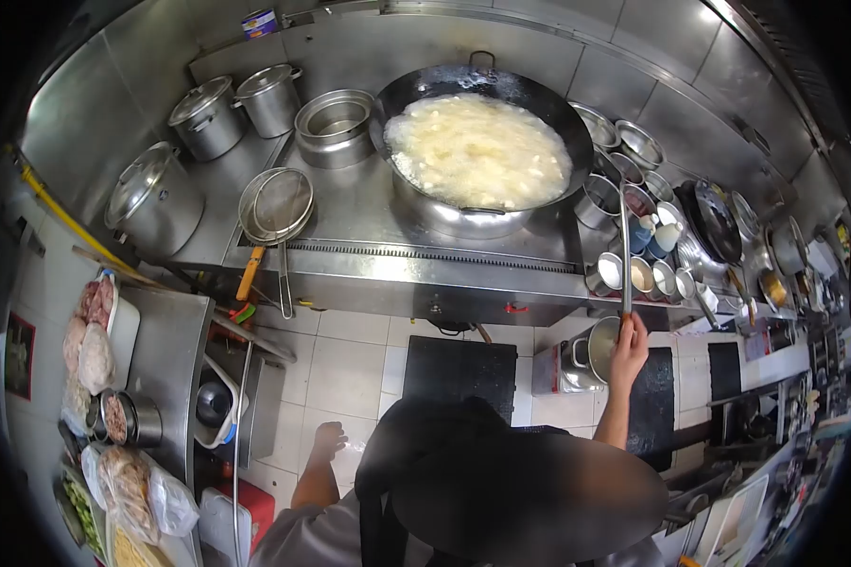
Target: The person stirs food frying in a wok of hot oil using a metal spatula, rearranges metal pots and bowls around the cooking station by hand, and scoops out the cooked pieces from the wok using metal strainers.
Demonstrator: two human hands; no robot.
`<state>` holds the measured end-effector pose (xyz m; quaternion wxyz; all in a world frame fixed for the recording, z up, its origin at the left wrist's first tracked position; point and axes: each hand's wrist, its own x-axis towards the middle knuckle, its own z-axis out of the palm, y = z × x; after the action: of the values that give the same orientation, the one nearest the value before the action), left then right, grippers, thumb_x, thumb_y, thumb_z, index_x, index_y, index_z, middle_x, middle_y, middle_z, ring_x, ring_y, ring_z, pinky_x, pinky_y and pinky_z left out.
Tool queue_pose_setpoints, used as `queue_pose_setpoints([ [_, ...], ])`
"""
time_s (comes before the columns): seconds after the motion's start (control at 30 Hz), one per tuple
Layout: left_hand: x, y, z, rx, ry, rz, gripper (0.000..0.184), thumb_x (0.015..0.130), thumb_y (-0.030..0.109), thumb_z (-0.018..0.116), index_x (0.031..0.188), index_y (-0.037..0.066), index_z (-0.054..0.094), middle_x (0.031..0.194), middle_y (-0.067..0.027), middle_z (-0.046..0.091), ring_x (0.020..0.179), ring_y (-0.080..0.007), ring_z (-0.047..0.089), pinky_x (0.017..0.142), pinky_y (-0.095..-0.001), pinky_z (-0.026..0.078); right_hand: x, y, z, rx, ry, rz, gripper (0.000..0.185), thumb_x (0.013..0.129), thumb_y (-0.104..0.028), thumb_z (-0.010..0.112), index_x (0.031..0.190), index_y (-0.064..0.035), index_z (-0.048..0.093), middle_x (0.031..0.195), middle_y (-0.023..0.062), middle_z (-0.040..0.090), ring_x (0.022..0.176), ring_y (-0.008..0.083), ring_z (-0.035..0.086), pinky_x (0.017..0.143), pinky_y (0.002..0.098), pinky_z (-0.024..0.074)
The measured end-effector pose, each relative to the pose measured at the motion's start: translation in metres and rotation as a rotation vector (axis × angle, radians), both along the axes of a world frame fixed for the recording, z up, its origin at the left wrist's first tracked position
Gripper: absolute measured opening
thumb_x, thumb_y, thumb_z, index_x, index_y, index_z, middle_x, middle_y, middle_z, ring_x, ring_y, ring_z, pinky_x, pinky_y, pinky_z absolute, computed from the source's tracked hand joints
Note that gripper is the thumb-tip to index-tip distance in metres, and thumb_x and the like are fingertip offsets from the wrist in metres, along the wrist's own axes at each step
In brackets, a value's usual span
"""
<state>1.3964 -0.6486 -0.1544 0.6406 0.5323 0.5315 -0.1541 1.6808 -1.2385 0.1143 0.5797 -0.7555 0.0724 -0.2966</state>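
Observation:
My right hand [629,348] is wrapped around the wooden end of a long-handled ladle [625,250]. Its metal shaft points away from me, and its far end is over the seasoning containers [640,274], where its bowl is hard to make out. Left of the ladle, a large black wok [577,123] rests on a big steel pot [473,222]. Pale pieces [477,151] bubble in foaming liquid inside the wok. Low over the tiled floor, my left hand [328,440] has its fingers curled and holds nothing visible.
Two strainers [276,203] lie at the counter's front left, with lidded pots [208,118] behind. On the left side table are raw meat [93,350] and bagged food [128,482]. A tin [581,364] stands on the floor below my right hand. Pans [714,222] crowd the right.

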Motion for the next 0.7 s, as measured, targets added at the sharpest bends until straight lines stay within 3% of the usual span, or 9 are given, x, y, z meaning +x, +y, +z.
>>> queue_pose_setpoints([
  [0.07,-0.016,-0.014,0.004,0.025,0.023,-0.061,0.007,0.092,0.019,0.054,0.086,0.015,0.056,0.080,-0.0031,0.059,0.072,-0.0207,0.065,0.059,-0.0377,0.051,-0.022,-0.004,-0.028,0.124,0.056,0.006,0.036,0.102,-0.020,0.059,0.131,0.0008,0.057,0.101,0.0038,0.066,0.075,0.0063,0.054,0.062,0.0213,0.0429],
  [0.1,-0.025,-0.017,0.007,-0.001,0.019,-0.041,0.005,0.087,0.017,0.061,0.085,0.014,0.058,0.081,-0.0045,0.061,0.074,-0.0220,0.065,0.062,-0.0386,0.052,-0.035,0.002,-0.031,0.181,0.123,0.017,0.038,0.101,-0.019,0.059,0.132,0.0025,0.054,0.106,0.0062,0.067,0.081,0.0084,0.058,0.066,0.0218,0.0465],
  [0.17,-0.039,-0.026,0.009,-0.003,0.017,-0.019,0.007,0.088,0.019,0.060,0.091,0.012,0.059,0.082,-0.0046,0.061,0.073,-0.0213,0.065,0.061,-0.0377,0.051,-0.039,-0.008,-0.085,0.235,0.075,0.035,0.042,0.099,-0.015,0.062,0.134,0.0065,0.051,0.116,0.0131,0.066,0.099,0.0144,0.063,0.083,0.0253,0.0500],
  [0.23,-0.051,-0.031,0.010,0.017,0.013,-0.019,0.012,0.089,0.020,0.059,0.097,0.011,0.059,0.083,-0.0047,0.061,0.071,-0.0206,0.065,0.061,-0.0369,0.051,-0.041,-0.004,-0.098,0.205,0.123,0.092,0.044,0.098,-0.011,0.063,0.134,0.0080,0.049,0.120,0.0168,0.064,0.107,0.0178,0.062,0.093,0.0284,0.0479],
  [0.3,-0.061,-0.037,0.009,0.044,-0.001,-0.025,0.018,0.090,0.022,0.058,0.104,0.010,0.060,0.084,-0.0048,0.061,0.070,-0.0199,0.065,0.060,-0.0360,0.051,-0.033,0.004,-0.107,0.173,0.105,0.149,0.043,0.097,-0.014,0.064,0.133,0.0071,0.051,0.118,0.0156,0.066,0.106,0.0158,0.062,0.091,0.0274,0.0481],
  [0.4,-0.070,-0.050,0.011,0.075,0.036,0.063,0.023,0.092,0.024,0.058,0.109,0.008,0.061,0.084,-0.0045,0.060,0.067,-0.0183,0.064,0.059,-0.0345,0.051,-0.017,0.022,-0.106,0.034,0.222,0.134,0.043,0.096,-0.017,0.065,0.132,0.0038,0.054,0.115,0.0170,0.067,0.104,0.0223,0.065,0.090,0.0326,0.0497],
  [0.5,-0.086,-0.064,0.012,0.079,0.014,0.117,0.024,0.092,0.024,0.058,0.109,0.008,0.061,0.085,-0.0047,0.061,0.067,-0.0189,0.064,0.058,-0.0349,0.051,0.017,0.024,-0.126,-0.500,0.170,0.006,0.041,0.095,-0.020,0.065,0.130,-0.0005,0.057,0.114,0.0206,0.068,0.103,0.0347,0.066,0.088,0.0415,0.0507],
  [0.53,-0.093,-0.070,0.014,0.089,0.027,0.138,0.023,0.092,0.023,0.058,0.109,0.008,0.061,0.085,-0.0048,0.061,0.067,-0.0191,0.064,0.058,-0.0348,0.051,0.027,0.025,-0.130,-0.539,0.241,-0.001,0.040,0.094,-0.021,0.062,0.130,-0.0055,0.057,0.116,0.0236,0.065,0.104,0.0439,0.062,0.089,0.0487,0.0493],
  [0.7,-0.135,-0.098,0.020,0.122,0.095,0.280,0.022,0.091,0.023,0.059,0.108,0.008,0.061,0.086,-0.0054,0.062,0.068,-0.0203,0.065,0.057,-0.0345,0.052,0.083,0.027,-0.162,-0.695,0.285,-0.002,0.043,0.095,-0.021,0.060,0.136,-0.0104,0.051,0.116,0.0223,0.060,0.105,0.0432,0.060,0.087,0.0506,0.0488],
])
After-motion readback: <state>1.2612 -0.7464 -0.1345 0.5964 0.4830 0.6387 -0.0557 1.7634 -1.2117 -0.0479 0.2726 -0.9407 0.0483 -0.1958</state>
